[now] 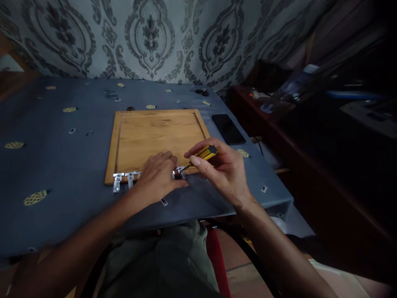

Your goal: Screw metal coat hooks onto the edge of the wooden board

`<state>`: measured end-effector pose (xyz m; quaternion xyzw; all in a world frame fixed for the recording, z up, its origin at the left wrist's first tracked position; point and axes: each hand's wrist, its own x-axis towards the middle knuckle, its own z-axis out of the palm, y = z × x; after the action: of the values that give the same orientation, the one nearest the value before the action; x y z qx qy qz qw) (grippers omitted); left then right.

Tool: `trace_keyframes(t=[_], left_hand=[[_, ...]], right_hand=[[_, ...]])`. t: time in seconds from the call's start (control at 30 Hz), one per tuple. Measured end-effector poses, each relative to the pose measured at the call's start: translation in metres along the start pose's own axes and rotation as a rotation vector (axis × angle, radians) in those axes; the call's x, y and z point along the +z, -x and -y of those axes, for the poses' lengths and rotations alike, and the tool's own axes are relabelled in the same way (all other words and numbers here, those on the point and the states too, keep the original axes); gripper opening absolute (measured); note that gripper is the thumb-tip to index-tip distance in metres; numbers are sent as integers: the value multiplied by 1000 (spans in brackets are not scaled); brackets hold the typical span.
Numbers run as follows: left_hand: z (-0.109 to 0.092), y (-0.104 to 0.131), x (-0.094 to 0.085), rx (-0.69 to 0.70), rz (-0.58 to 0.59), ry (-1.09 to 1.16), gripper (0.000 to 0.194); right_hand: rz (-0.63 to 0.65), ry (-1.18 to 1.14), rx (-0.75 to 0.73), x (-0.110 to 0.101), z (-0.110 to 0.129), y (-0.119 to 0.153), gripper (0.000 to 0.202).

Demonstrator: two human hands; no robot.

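Observation:
A framed wooden panel (158, 136) lies flat on the blue patterned tablecloth. Several metal hinges line its near edge, among them one at the left corner (117, 182) and one beside it (130, 179). My right hand (225, 171) holds a yellow and black screwdriver (207, 152), its shaft angled down and left to the rightmost hinge (180, 170). My left hand (159, 174) rests on the near edge, thumb and fingers around that same hinge, and covers part of the hinge row.
A black phone (228, 129) lies right of the panel. Dark keys or a small tool (201, 92) sit toward the back. On the dark red side table (273, 136) a clear bottle (287, 89) leans. A patterned curtain (151, 37) hangs behind.

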<state>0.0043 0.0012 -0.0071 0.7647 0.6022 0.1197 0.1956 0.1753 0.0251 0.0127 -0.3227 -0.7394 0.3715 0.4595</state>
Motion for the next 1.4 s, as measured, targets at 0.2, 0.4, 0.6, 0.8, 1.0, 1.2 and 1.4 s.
trace_keyframes(t=[0.2,0.4,0.6,0.8,1.0,1.2,1.4], left_hand=[[-1,0,0,-31,7,-4,35],[-1,-1,0,-21,5,-24,35],[1,-1,0,6,4,-30,33],[0,0,-2,66,33,15,35],[-2,0,-4,38,64,-25,33],[1,0,-1,43,14,-47,38],[1,0,0,48,21,-58,32]], right_hand=[[-133,230,-60,1,9,-3,15],[-169,-208,20,22,10,-11,17],[-316,-392,39,50,9,-23,48],[231,-472,81,26,6,-36,44],[49,-370,87,26,11,-31,19],[-297,-255,113,41,20,-21,22],[98,-356,153,19,12,-33,40]])
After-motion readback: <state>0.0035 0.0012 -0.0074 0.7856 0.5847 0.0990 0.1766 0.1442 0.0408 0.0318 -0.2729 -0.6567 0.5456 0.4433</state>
